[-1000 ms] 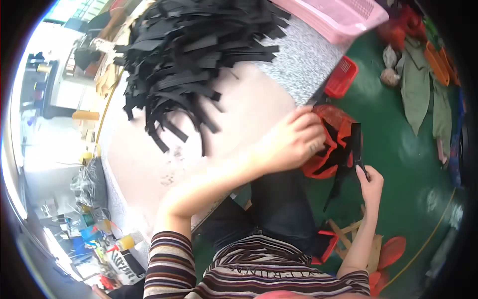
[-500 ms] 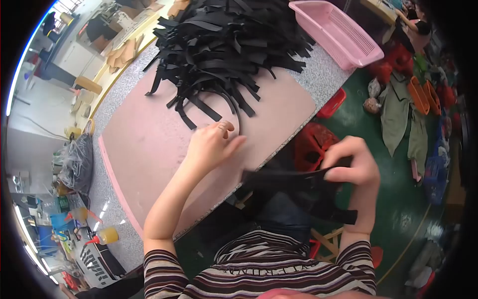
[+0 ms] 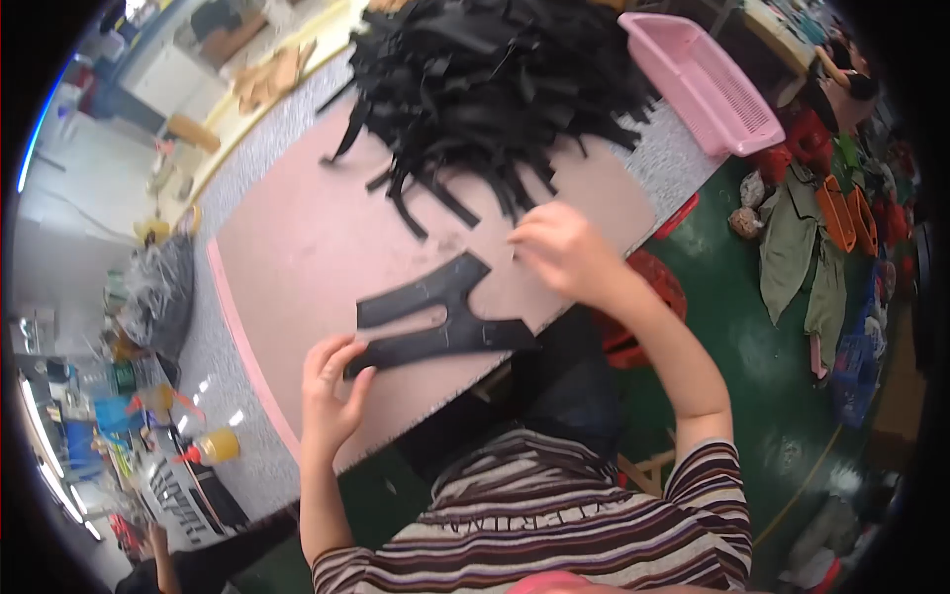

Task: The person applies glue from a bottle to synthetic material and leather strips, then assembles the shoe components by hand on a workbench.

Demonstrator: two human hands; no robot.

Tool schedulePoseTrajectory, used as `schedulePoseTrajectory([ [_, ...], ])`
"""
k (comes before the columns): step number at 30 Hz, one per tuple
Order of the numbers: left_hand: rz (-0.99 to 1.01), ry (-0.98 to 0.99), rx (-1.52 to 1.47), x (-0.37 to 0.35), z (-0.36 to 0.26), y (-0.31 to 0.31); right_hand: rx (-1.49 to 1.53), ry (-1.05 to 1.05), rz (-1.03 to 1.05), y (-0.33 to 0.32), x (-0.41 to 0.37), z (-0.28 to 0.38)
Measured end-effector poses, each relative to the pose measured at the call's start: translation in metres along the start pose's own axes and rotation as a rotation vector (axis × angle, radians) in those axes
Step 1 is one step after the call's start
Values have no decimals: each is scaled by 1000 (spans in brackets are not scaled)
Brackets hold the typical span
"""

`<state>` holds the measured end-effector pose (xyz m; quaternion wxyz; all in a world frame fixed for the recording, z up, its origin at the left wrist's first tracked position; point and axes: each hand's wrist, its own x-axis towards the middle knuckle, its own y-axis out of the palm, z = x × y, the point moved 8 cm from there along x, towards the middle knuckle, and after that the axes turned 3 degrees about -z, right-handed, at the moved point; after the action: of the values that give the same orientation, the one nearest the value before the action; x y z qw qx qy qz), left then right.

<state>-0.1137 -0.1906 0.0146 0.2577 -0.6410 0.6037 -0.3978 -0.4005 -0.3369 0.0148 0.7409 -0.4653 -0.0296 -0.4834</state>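
Note:
A flat black cut piece (image 3: 435,322), with two long strips at one end and a forked end opposite, lies on the pink mat (image 3: 287,218). Chalk-like pale marks show on it. At the left tip of its lower strip is my left hand (image 3: 334,391), thumb and fingers around the tip. My right hand (image 3: 569,252) hovers over the mat by the front of a heap of black strip-like pieces (image 3: 495,89). Its fingers are drawn together; what they hold, if anything, is too small to make out.
A pink plastic basket (image 3: 698,84) stands at the table's back right corner. Beneath the right table edge is a red stool (image 3: 648,297). A bottle of yellow liquid (image 3: 216,445) and a plastic bag (image 3: 158,297) are on the left. Other people are at the frame's edges.
The black piece has gone from my right hand onto the mat. My left hand has moved down and left to its strip end; my right hand has moved up and left toward the heap.

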Motion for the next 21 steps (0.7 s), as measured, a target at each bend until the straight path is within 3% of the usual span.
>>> schedulePoseTrajectory([
  [4,72,-28,143,-31,3,36,-15,189,105,3,-46,5],
  [8,107,-30,168,-43,7,32,-87,89,146,30,-61,48],
  [11,-42,-69,84,-63,25,8,-111,101,195,51,-60,57],
  [14,-532,-583,-855,-121,104,-15,-77,97,201,59,-52,60],
  [15,-728,-579,-1257,-146,130,-17,-84,70,165,60,-48,64],
  [16,-745,-460,-1715,-152,141,-21,-60,109,198,66,-47,59],
  [18,-862,-406,-2006,-165,151,-34,-102,93,150,73,-39,69],
  [21,-1244,-412,-2133,-176,161,-58,-81,133,62,88,-30,83],
])
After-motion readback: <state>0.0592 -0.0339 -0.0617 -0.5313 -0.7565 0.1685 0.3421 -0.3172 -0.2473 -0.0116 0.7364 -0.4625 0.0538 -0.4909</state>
